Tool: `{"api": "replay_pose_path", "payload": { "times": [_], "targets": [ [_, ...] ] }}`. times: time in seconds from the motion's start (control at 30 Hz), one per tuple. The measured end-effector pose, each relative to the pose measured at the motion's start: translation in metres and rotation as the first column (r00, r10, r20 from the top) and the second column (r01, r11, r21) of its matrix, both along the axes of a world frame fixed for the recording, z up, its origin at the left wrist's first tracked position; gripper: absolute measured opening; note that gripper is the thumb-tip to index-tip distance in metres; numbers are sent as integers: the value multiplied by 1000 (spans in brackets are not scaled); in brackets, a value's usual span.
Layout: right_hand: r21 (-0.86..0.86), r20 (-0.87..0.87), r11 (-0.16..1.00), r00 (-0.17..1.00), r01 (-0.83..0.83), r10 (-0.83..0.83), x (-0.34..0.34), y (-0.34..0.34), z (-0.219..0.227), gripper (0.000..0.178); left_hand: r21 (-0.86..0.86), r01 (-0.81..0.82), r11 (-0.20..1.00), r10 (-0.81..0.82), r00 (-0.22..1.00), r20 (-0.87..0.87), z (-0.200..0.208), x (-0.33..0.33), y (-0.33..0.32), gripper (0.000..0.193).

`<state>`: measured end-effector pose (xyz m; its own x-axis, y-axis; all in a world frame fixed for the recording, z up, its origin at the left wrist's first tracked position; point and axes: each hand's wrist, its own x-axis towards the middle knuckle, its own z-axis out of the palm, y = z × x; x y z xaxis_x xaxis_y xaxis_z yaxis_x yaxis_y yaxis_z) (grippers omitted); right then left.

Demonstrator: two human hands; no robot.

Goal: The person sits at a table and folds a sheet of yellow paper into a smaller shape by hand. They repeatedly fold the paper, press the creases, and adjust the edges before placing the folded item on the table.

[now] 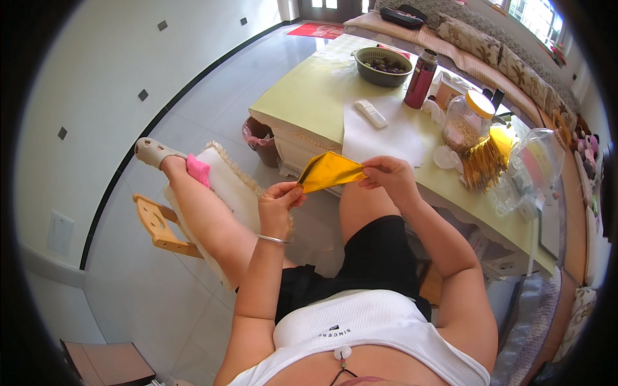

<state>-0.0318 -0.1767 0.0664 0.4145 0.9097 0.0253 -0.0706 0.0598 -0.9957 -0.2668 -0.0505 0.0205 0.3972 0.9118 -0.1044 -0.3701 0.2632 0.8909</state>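
Observation:
A shiny gold foil paper [330, 173], folded to a rough triangle, is held up in front of me over my lap. My left hand [279, 201] pinches its lower left corner between thumb and fingers. At its right corner, my right hand [390, 177] grips the paper the same way. On the table to the right lies a fanned bundle of gold folded pieces [484, 166], beside a clear jar [465, 122] with a yellow lid and pale contents.
The pale-yellow table [309, 96] carries a green basin [383, 67] of dark round items, a dark red flask [421, 78], a white remote [371, 113] and clear plastic packaging [534, 167]. A lined bin [261, 141] stands by it. My leg rests on a covered wooden chair [161, 225].

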Motion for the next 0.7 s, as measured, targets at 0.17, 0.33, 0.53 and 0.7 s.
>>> {"api": "replay_pose_path", "payload": {
  "times": [0.17, 0.33, 0.53, 0.7],
  "targets": [
    [-61, 24, 998, 1000, -18, 20, -17, -7, 3, 8, 51, 48, 998, -47, 999, -22, -12, -25, -1, 12],
    [13, 86, 999, 996, -37, 36, -23, -15, 2, 5, 40, 34, 999, -35, 999, 7, -14, -31, -14, 11],
    [24, 130, 999, 991, -32, 29, -23, -25, 7, 4, -30, 40, 999, -40, 999, 16, -16, -26, -27, 13],
    [48, 155, 998, 987, 36, -43, -10, -37, 15, 5, -101, 104, 989, -98, 993, 62, -14, -7, -37, 15]
  ]
}}
